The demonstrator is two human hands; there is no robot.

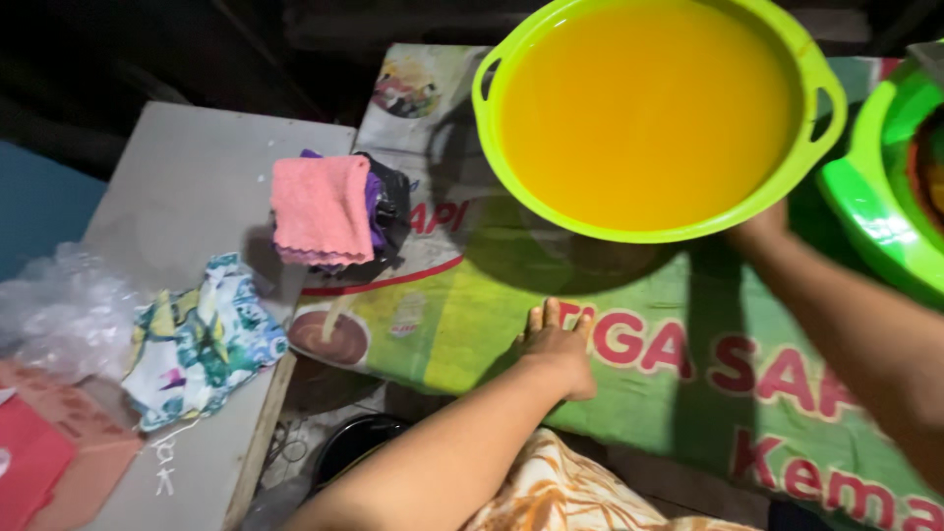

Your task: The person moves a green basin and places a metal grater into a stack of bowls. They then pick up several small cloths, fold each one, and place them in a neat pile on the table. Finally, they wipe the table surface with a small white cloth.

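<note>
A lime-green plastic basin (492, 93) with two handles is filled with orange-yellow liquid and is lifted above the table. My right hand (759, 228) grips it from beneath its near right rim; most of that hand is hidden by the basin. My left hand (557, 339) lies flat, fingers together, on the green printed banner (472, 324) that covers the table, just below the basin's shadow.
A pink cloth (321, 208) lies on a dark bundle at the banner's left edge. On the grey board (187, 187) to the left are a patterned cloth (202, 339), clear crumpled plastic (61, 313) and a red packet (39, 457). A second green basin (880, 197) stands at right.
</note>
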